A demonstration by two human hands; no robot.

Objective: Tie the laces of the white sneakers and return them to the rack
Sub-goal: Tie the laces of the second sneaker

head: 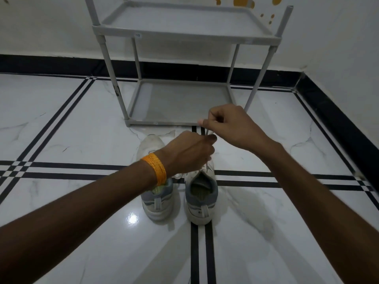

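Sneakers (178,181) side by side on floor (61,130), heels near, facing rack (180,103). Both hands, left (188,153) and right (229,126), pinched on lace (207,132) above right shoe, pulled taut for knotting.

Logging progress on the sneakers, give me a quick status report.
Left hand and right hand both pinching the lace over the right sneaker. Left sneaker beside it, on floor. Rack bottom shelf unobstructed.
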